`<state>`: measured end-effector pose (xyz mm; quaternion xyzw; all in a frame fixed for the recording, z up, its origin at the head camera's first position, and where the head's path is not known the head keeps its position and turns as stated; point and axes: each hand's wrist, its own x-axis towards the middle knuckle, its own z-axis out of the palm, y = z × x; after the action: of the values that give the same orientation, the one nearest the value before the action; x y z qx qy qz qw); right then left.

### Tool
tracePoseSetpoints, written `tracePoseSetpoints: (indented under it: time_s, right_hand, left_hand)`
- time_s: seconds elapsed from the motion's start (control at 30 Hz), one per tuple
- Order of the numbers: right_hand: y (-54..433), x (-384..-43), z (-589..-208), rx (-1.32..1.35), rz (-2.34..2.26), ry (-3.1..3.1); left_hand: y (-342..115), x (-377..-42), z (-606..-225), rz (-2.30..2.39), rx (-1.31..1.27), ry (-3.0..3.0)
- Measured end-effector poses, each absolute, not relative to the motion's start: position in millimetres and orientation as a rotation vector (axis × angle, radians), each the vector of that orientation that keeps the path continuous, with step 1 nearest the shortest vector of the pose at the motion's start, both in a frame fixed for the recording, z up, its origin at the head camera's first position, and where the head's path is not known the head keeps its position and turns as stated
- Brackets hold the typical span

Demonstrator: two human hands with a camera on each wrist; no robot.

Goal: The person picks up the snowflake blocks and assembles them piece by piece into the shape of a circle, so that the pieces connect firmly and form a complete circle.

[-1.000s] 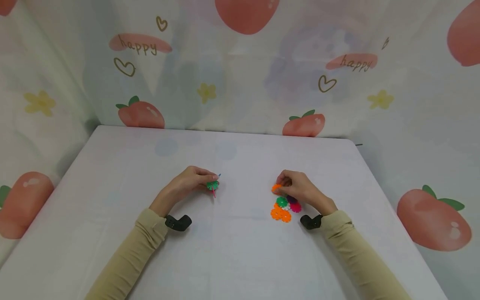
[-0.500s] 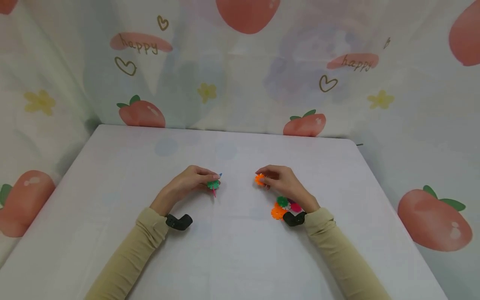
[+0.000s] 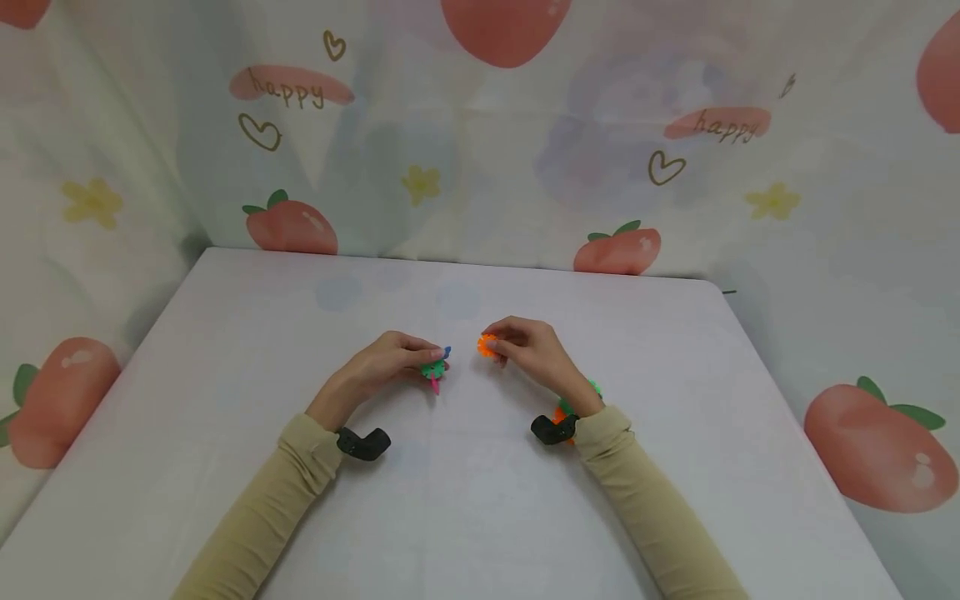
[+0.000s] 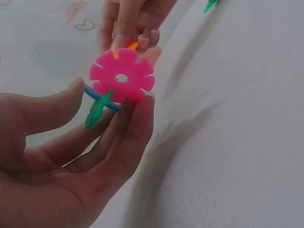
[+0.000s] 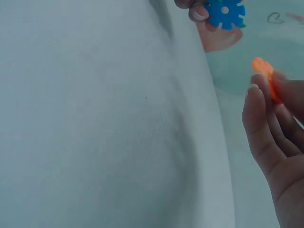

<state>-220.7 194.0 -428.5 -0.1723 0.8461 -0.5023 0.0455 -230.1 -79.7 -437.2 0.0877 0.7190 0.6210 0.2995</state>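
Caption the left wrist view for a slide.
The left hand holds a pink disc, a green disc and a blue disc joined together; beyond, the right hand pinches a partly hidden orange disc.

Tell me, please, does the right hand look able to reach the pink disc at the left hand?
Probably yes: the right hand is near the pink disc, with an open gap to the left hand in the head view. But it pinches an orange disc, which could hinder gripping.

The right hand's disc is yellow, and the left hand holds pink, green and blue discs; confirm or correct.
Not yellow: the right hand holds an orange disc, in the head view. The left hand does hold a pink disc, a green disc and a blue disc.
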Motion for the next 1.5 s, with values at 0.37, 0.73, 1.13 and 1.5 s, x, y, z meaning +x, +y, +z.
tracePoseSetpoints:
  time_s: [0.37,0.73,1.13,1.5]
  right_hand:
    - [167,-227,-431,-0.519,-1.607,2.541]
    - [151,-228,-433,-0.477,-1.631,2.503]
    - [143,-231,-432,-0.431,-1.758,2.408]
    - [149,-231,-433,-0.47,-1.616,2.3]
  left_hand:
    - [-78,-227,-436,1.637,0.271,1.918]
    - [-76,-228,-437,1.664,0.288,1.936]
    - [-71,-223,-431,1.698,0.283,2.095]
    - [-78,-226,-435,1.698,0.287,1.953]
